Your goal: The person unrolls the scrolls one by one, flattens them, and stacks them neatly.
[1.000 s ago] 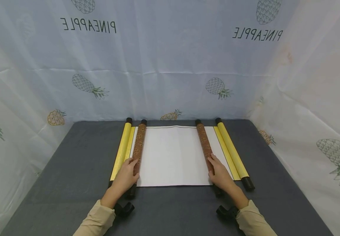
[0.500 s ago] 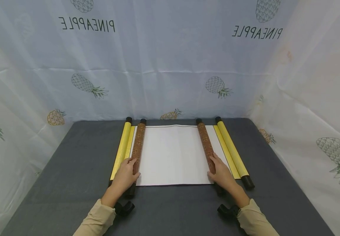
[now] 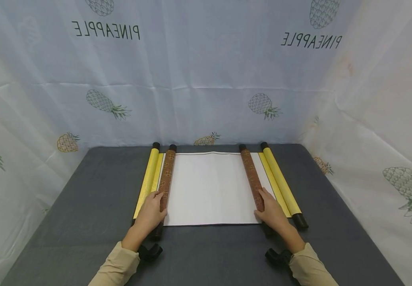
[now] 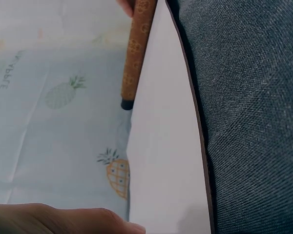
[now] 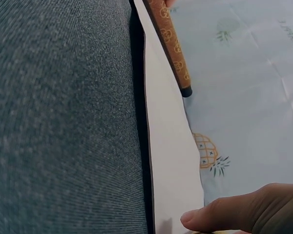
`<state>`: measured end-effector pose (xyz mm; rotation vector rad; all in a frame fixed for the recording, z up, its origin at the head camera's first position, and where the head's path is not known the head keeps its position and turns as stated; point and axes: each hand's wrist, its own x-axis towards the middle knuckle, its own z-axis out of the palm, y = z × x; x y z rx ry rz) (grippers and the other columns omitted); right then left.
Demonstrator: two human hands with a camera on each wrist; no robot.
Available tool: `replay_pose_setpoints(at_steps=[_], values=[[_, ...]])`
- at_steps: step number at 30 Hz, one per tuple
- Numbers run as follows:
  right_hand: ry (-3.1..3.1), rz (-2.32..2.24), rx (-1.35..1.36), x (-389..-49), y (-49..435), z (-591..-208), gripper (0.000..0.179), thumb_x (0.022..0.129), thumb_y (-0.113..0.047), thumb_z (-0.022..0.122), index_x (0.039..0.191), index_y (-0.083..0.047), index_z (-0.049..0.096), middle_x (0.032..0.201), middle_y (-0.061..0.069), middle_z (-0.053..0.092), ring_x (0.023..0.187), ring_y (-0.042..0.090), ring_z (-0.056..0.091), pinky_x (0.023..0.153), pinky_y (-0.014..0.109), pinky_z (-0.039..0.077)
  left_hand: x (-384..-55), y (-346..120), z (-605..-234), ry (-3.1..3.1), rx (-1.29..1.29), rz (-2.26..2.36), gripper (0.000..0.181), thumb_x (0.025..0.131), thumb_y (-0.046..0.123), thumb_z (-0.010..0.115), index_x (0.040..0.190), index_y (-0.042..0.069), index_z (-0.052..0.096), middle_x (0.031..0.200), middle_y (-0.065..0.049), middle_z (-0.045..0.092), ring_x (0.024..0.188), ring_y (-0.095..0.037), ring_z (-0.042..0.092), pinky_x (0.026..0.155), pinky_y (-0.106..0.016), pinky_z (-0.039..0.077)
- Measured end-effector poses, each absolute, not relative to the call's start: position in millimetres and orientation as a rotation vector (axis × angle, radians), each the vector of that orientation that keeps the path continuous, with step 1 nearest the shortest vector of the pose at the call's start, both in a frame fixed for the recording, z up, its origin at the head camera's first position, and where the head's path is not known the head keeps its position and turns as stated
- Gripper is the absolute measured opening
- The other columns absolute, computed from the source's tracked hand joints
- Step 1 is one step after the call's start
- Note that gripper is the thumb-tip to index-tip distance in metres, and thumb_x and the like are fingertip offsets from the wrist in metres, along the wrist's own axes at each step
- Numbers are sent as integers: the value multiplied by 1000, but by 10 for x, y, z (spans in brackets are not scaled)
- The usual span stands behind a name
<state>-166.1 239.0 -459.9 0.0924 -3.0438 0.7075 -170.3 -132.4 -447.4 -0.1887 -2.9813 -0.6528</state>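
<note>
In the head view a white scroll sheet point(image 3: 211, 186) with a dark edge lies flat on the table. Two brown patterned scroll rolls with black ends lie across it. My left hand point(image 3: 151, 213) grips the near part of the left brown roll point(image 3: 167, 174), thumb on its inner side. The right brown roll point(image 3: 251, 176) is held likewise by my right hand point(image 3: 273, 214). Whether the white sheet joins these rolls, I cannot tell. In the left wrist view my left thumb point(image 4: 73, 220) is over the sheet; in the right wrist view my right thumb point(image 5: 219, 212) shows.
A yellow roll point(image 3: 147, 180) with black ends lies outside the left brown one, and a second yellow roll point(image 3: 282, 180) outside the right. The dark grey table point(image 3: 206, 258) reaches to a pineapple-print curtain point(image 3: 206, 71) at back and sides. Black wrist straps hang under both wrists.
Both brown rolls have moved slightly apart, the right one a little right and the left one a little left, with the hands on them. The yellow rolls look unmoved.
</note>
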Motion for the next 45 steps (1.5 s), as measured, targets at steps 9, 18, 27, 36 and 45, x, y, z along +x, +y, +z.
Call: replay_pose_setpoints(at_steps=[9, 18, 27, 36, 45], values=[[-3001, 728, 109, -1647, 2465, -4595, 69, 80, -2, 64, 139, 18, 35, 145, 39, 36, 134, 52, 40, 106, 59, 41, -1699, -1338, -4478, -2974, -193, -686, 52, 77, 1, 70, 125, -14, 55, 127, -33, 56, 117, -47, 56, 97, -54, 49], [-2960, 772, 129, -1642, 2502, -4636, 66, 80, 1, 61, 138, 20, 35, 145, 40, 35, 133, 53, 40, 104, 60, 42, -1707, -1340, -4493, -2953, -220, -694, 50, 77, -2, 68, 123, -16, 55, 136, -31, 51, 127, -47, 50, 102, -54, 46], [-2948, 783, 169, -1654, 2517, -4653, 65, 79, 4, 61, 137, 19, 37, 147, 39, 33, 134, 53, 39, 103, 60, 42, -1707, -1337, -4508, -2924, -244, -716, 46, 78, -3, 66, 122, -13, 58, 136, -31, 51, 125, -47, 51, 100, -54, 48], [-2955, 811, 194, -1648, 2510, -4641, 63, 79, 6, 59, 137, 16, 40, 151, 35, 31, 139, 51, 32, 105, 60, 40, -1713, -1312, -4553, -2809, -355, -676, 36, 75, -13, 65, 111, -14, 64, 125, -29, 60, 118, -45, 57, 99, -52, 49], [-2933, 797, 247, -1647, 2517, -4663, 61, 79, 9, 60, 137, 15, 42, 151, 33, 31, 139, 49, 33, 104, 58, 43, -1725, -1318, -4545, -2823, -347, -693, 34, 79, -17, 56, 111, -15, 64, 125, -29, 60, 123, -47, 54, 102, -53, 47]])
